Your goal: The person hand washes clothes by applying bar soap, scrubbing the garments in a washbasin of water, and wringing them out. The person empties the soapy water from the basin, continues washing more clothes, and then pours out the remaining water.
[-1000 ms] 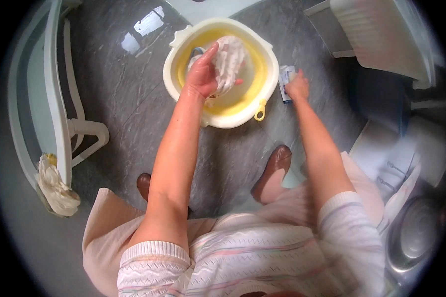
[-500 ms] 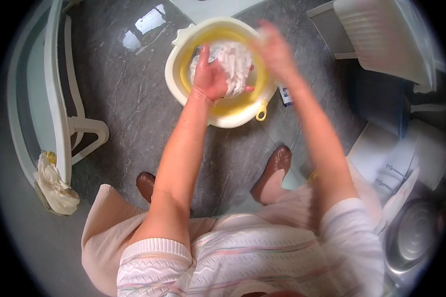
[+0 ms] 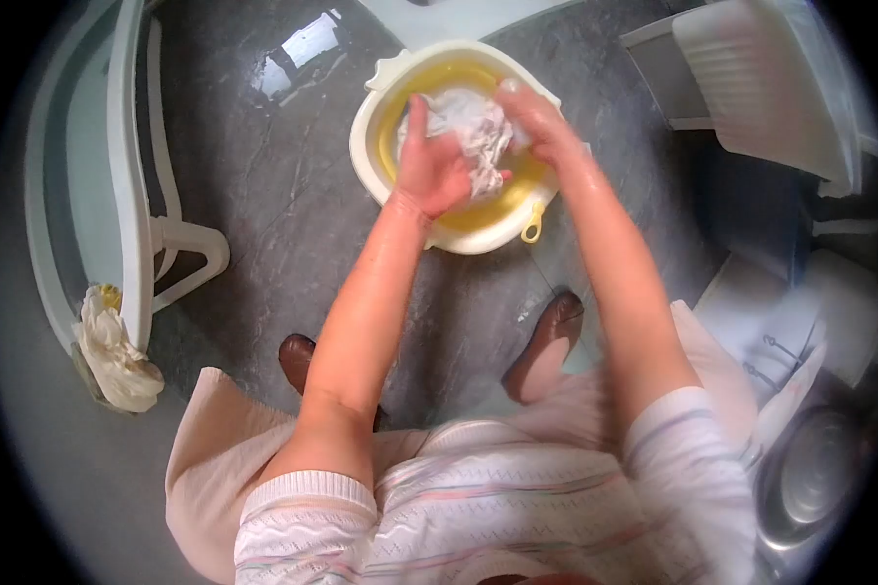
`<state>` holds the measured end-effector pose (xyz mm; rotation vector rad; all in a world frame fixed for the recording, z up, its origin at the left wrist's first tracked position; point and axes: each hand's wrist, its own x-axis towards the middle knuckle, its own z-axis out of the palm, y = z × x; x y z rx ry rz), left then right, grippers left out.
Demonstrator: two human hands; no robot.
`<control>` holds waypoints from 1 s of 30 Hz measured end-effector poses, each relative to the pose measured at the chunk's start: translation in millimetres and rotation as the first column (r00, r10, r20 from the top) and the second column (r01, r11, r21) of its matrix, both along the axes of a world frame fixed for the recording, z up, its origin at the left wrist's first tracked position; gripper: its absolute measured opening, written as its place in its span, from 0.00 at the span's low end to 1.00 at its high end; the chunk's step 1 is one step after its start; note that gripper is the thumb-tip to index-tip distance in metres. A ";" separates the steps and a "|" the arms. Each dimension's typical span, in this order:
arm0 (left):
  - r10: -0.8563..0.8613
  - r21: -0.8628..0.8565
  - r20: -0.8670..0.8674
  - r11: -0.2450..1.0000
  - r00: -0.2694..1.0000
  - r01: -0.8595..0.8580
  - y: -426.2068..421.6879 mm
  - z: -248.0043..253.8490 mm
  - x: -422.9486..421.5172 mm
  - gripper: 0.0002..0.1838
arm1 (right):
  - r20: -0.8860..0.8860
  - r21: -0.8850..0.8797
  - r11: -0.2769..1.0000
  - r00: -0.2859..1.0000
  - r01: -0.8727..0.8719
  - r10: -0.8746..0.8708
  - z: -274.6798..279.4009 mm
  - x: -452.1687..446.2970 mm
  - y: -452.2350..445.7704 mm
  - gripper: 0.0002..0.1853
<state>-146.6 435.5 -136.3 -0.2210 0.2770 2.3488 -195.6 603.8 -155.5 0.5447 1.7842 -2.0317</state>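
Preferably, hold the cloth (image 3: 483, 136) low over the basin (image 3: 364, 156), left hand (image 3: 434, 171) in wide grip beneath; right hand's (image 3: 538, 121) grip, at basin's two o'clock, I cannot tell.

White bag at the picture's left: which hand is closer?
Left. The left hand, against the cloth in the basin, is up and right of the white bag in view; the right hand, over the basin's right side, is farther right.

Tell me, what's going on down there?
Someone is handling a bunched whitish cloth over a white-rimmed basin, yellow inside, that stands on the grey floor. The left hand is spread, thumb up, with the cloth against its fingers. The right hand is beside the cloth, blurred; whether it grips anything is unclear.
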 end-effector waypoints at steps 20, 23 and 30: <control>0.041 0.169 0.014 0.985 0.999 -0.043 -19.4 -28.3 -12.1 0.50 | -0.128 -0.129 0.951 0.956 -0.281 0.265 47.9 -12.2 6.4 0.25; 0.051 0.094 0.016 0.994 0.999 -0.052 -2.9 -19.9 -12.4 0.51 | -0.204 0.581 0.777 0.881 -0.243 0.428 24.7 -3.1 -26.0 0.30; 0.178 0.031 0.088 0.983 0.980 -0.181 3.7 -12.2 -11.4 0.51 | -0.143 0.917 0.391 0.853 -0.076 0.503 0.2 21.2 -62.3 0.30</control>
